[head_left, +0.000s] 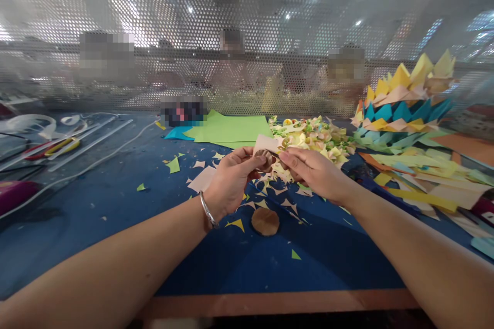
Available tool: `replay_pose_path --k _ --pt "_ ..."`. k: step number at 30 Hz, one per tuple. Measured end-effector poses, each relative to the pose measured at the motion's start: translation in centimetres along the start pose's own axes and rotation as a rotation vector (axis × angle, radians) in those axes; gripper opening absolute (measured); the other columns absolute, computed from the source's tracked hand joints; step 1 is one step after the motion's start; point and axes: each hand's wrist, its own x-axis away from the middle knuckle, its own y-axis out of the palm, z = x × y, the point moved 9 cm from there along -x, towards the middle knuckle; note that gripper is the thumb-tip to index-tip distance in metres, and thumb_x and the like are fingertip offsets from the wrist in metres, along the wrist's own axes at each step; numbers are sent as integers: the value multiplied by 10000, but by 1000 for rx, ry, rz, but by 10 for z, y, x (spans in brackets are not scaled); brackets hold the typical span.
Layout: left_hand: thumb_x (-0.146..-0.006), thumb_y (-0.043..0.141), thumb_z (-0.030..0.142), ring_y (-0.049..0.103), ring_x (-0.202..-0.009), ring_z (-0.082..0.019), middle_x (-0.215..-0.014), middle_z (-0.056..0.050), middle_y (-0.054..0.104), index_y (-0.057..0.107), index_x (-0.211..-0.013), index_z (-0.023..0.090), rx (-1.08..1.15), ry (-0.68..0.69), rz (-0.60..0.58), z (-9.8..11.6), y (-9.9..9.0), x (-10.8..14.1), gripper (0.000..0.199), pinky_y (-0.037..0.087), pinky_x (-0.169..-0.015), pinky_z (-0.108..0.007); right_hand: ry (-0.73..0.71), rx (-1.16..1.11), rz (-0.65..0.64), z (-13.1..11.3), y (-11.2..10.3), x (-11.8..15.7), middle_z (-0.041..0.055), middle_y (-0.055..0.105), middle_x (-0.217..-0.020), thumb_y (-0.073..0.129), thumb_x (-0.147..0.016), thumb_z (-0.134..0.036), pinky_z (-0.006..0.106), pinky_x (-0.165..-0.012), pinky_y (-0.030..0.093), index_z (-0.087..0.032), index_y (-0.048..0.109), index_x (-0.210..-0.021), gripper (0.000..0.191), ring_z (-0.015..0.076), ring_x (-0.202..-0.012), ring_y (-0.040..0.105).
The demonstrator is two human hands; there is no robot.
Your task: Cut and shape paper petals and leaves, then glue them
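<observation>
My left hand, a silver bangle at its wrist, pinches a pale pink piece of paper together with a small brown ridged piece. Close by on the right, my right hand is closed at the paper's edge. Something thin and dark shows at its fingertips, too small to make out. Below both hands a round brown disc lies flat on the blue table. Pale paper scraps are strewn under and around the hands.
Green paper sheets lie behind the hands, beside a heap of small cut paper. A tiered paper construction stands at right, near paper strips. Yellow-handled scissors and clear sticks lie left. Perforated metal rises behind.
</observation>
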Motion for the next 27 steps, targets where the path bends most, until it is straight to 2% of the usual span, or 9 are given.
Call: replay_pose_path --k 7,13,18,27 --pt "-736 771 124 595 -636 -89 -739 -20 710 606 -815 153 6 38 40 6 -1 3 186 355 -585 -226 -28 29 0 -2 -1 0 -61 322 -565 374 -985 -644 299 -534 259 -223 404 -707 506 104 -507 323" --pt "-750 751 132 590 -663 -93 -750 -33 694 647 -779 128 -3 12 4 3 0 0 108 386 -627 -233 -25 11 5 -3 0 -1 -57 320 -554 392 -955 -691 299 -518 254 -227 413 -695 532 111 -506 316" --pt "-731 757 135 566 -661 -90 -758 -41 688 664 -734 127 -5 -12 -16 0 1 -1 94 363 -605 -229 -23 22 -1 -3 -1 -1 -55 334 -565 380 -944 -714 298 -521 260 -227 412 -698 547 109 -505 320" --pt "-718 769 139 551 -652 -89 -723 -17 662 706 -711 133 32 -35 -11 -1 0 -1 64 369 -618 -238 -41 59 10 -3 -1 -1 -49 369 -580 381 -966 -676 304 -559 287 -221 419 -699 529 117 -543 369"
